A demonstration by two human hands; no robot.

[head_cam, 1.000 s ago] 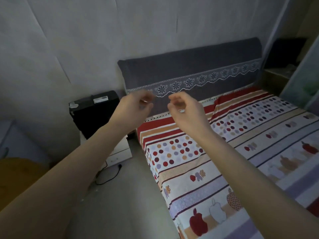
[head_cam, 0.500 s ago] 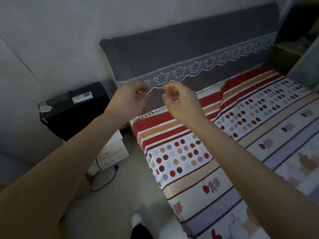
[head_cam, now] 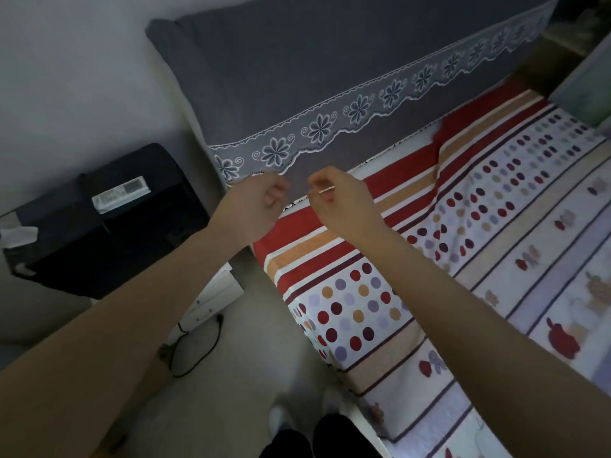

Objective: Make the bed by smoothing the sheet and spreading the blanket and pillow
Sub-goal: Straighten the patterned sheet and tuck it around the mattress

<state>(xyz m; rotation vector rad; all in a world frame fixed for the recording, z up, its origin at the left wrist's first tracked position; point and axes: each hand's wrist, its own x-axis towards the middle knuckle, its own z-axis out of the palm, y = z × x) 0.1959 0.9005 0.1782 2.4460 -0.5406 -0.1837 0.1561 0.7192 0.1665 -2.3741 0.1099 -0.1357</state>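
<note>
The bed sheet [head_cam: 439,292], patterned with red and orange stripes, dots and fruit, lies flat over the mattress. Behind it stands the grey headboard cover [head_cam: 330,71] with a white lace flower border. My left hand [head_cam: 254,206] hovers over the bed's top left corner, fingers curled into a loose fist with nothing in them. My right hand [head_cam: 344,203] is just to its right above the red stripes, fingers also curled, and I see nothing in it. The two hands are a small gap apart. No blanket or pillow is in view.
A black box [head_cam: 99,223] sits on a white bedside drawer unit [head_cam: 215,292] left of the bed. A black cable [head_cam: 198,348] trails on the pale floor. My feet [head_cam: 297,431] stand by the bed's left side. A greenish cabinet [head_cam: 588,77] is at the far right.
The view has moved closer to the headboard and tilted down. Both hands stay curled and close together, now lower against the headboard cover's lace edge.
</note>
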